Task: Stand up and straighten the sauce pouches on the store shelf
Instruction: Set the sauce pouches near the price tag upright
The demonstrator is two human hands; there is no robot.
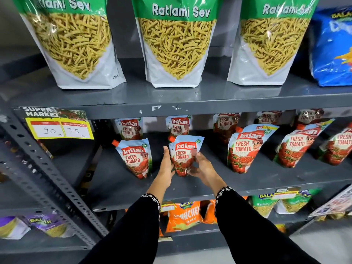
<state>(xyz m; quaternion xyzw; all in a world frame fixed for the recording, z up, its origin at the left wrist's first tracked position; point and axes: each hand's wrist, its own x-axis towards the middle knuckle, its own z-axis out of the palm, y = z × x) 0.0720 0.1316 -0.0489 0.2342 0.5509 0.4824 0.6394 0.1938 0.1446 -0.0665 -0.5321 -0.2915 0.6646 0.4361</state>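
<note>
While my left hand (167, 162) lies flat against the middle pouch (183, 154) and my right hand (202, 167) curls round its other side, it stands on the shelf (114, 180), tilted slightly. If I let go unevenly, I judge it could flop (soft base) onto the left pouch (136, 159) close by. Bare shelf runs forward to the front lip.

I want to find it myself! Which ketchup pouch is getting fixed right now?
Find the grey middle shelf under the three big Ratlami Sev bags. In its front row, look second from the left. That ketchup pouch is the only one with the left hand and right hand on its sides.
</note>
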